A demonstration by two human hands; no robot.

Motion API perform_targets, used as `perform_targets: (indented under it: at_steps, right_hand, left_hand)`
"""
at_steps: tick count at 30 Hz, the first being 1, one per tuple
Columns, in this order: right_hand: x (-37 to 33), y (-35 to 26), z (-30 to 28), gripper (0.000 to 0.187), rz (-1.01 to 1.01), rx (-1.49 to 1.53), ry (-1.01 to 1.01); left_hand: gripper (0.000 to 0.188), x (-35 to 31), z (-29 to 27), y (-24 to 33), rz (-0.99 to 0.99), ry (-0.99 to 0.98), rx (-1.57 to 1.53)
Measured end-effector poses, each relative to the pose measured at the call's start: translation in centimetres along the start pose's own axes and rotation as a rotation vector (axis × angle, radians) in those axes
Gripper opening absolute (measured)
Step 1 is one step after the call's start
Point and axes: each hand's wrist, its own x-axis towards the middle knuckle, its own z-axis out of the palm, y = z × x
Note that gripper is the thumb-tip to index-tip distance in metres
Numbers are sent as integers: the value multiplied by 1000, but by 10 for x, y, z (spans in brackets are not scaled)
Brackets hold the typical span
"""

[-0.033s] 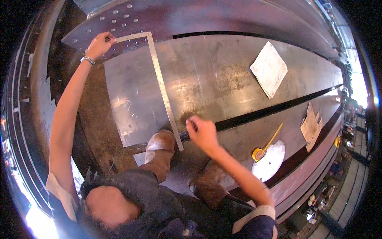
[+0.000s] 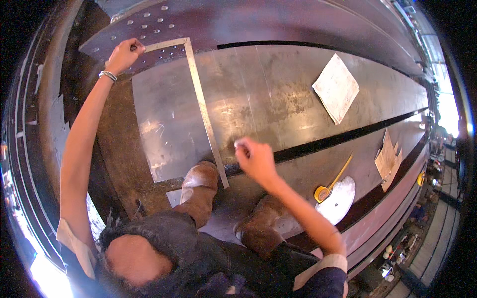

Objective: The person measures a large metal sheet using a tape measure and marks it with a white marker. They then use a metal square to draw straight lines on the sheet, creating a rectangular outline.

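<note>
My left hand [image 2: 124,56], with a bracelet at its wrist, is closed on the end of the short arm of a steel framing square [image 2: 202,107]. The square's long arm lies across a grey steel plate [image 2: 166,114], running down beside my boot [image 2: 201,180]. My right hand [image 2: 257,160] hovers to the right of the long arm, fingers curled in a pinch. A small pale spot shows at its fingertips; what it holds, if anything, I cannot make out. Faint straight lines cross the plate.
A pale square sheet [image 2: 336,89] lies on the plate. Lower right are a yellow tape measure [image 2: 322,192], partly drawn out, a white disc [image 2: 339,201] and a torn piece of cardboard [image 2: 387,161]. A dark gap [image 2: 323,141] separates the plates. Beyond stands a beam with bolt holes [image 2: 298,22].
My right hand has shifted slightly up and away from me. The left hand and the square stay in nearly the same place.
</note>
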Motion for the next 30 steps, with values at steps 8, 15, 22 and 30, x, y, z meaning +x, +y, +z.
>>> perform_targets:
  at_steps: [8,15,22,30]
  right_hand:
    - [105,-31,-83,23,187,589,-106]
    - [100,-33,-55,19,347,931,-147]
    - [80,-31,-31,18,298,980,-61]
    - [43,-29,2,24,345,809,-24]
  left_hand:
    - [23,-54,-82,39,55,149,-37]
    - [21,-77,-56,19,-33,93,-58]
    - [20,-70,18,2,-87,-38,-145]
    - [31,-30,81,-15,-4,-103,-188]
